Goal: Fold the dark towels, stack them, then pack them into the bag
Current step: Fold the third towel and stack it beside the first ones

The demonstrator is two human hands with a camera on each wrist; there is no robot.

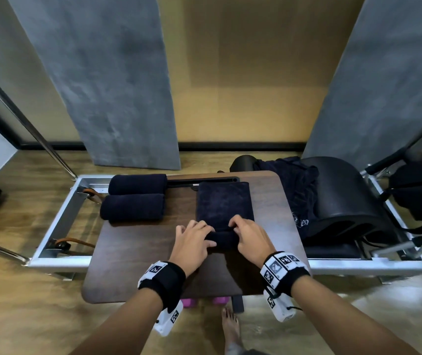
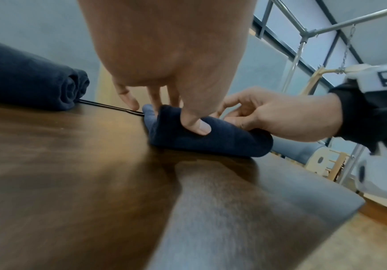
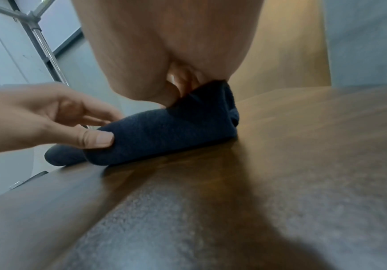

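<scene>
Where rolled, plush towel (image 1: 222,213) under hands (image 1: 224,238)

Head overhead; wrists low, tabletop-level

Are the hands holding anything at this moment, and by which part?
Both hands grip the dark towel at its rolled near end: left hand on the roll's left part, right hand on its right part. The far part lies flat on the table.
</scene>
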